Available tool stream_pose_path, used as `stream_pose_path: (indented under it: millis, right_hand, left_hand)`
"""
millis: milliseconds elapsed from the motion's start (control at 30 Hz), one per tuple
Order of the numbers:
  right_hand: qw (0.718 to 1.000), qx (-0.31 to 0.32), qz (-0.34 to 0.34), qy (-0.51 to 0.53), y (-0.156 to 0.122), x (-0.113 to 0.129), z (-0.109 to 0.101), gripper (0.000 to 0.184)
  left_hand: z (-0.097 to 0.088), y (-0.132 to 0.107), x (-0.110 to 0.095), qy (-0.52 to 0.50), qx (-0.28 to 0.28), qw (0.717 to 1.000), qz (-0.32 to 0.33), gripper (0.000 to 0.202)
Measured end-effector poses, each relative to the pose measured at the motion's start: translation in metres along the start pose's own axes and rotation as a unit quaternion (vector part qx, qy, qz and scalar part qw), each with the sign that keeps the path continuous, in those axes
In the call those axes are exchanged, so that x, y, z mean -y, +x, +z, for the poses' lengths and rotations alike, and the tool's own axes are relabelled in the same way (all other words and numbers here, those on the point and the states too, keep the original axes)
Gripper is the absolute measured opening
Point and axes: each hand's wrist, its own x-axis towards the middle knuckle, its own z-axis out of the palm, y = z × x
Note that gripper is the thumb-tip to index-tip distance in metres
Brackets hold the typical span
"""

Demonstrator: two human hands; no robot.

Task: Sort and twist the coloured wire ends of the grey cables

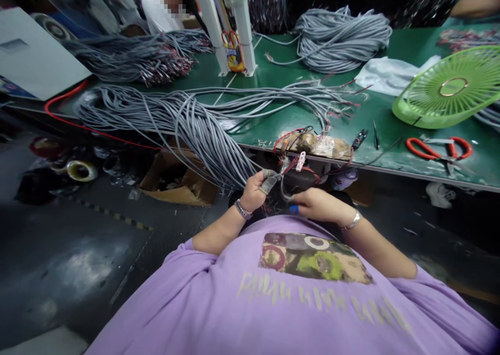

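Note:
My left hand (255,190) is closed on the end of a grey cable (219,151) that comes from the big bundle hanging off the green table's edge; the fingertips wear grey wraps. My right hand (316,205) is closed low in front of my body, with a small blue thing (294,209) at its fingers; I cannot make out what that is. Thin red and black wire ends (287,164) spread between both hands, just below a small taped block (314,144) on the table edge.
Green table (273,118) carries grey cable bundles (344,32), a green fan (449,89), red-handled scissors (437,149), small cutters (359,138) and a white post (238,26). A cardboard box (175,180) and tape roll (81,171) lie on the floor. Another person (162,11) sits across.

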Motion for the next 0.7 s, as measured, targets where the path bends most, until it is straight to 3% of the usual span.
stream_pose_path:
  millis: [100, 200, 300, 433, 567, 633, 700]
  right_hand:
    - [0.979, -0.138, 0.051, 0.138, 0.001, -0.007, -0.005, 0.029]
    - [0.945, -0.167, 0.014, 0.281, 0.007, -0.004, 0.000, 0.039]
    - [0.914, -0.200, 0.007, 0.352, 0.014, 0.007, 0.011, 0.036]
    - [0.824, -0.272, 0.052, 0.494, 0.020, 0.019, 0.019, 0.035]
    - [0.732, -0.318, 0.098, 0.595, 0.019, 0.016, 0.009, 0.037]
    - [0.715, -0.352, 0.093, 0.597, 0.013, 0.009, 0.004, 0.037]
    - [0.730, -0.356, 0.090, 0.577, 0.005, 0.001, 0.002, 0.037]
  left_hand:
    - [-0.007, -0.005, 0.000, -0.010, 0.085, 0.996, -0.009, 0.039]
    - [-0.008, -0.009, 0.001, -0.048, 0.143, 0.988, -0.027, 0.040]
    - [-0.012, -0.009, 0.000, -0.091, 0.173, 0.979, -0.065, 0.041]
    - [-0.022, -0.007, -0.008, -0.097, 0.240, 0.959, -0.116, 0.044]
    - [-0.028, -0.006, -0.017, -0.087, 0.337, 0.932, -0.106, 0.041]
    - [-0.028, -0.008, -0.018, -0.090, 0.339, 0.930, -0.108, 0.042]
    - [-0.027, -0.010, -0.017, -0.108, 0.293, 0.943, -0.116, 0.043]
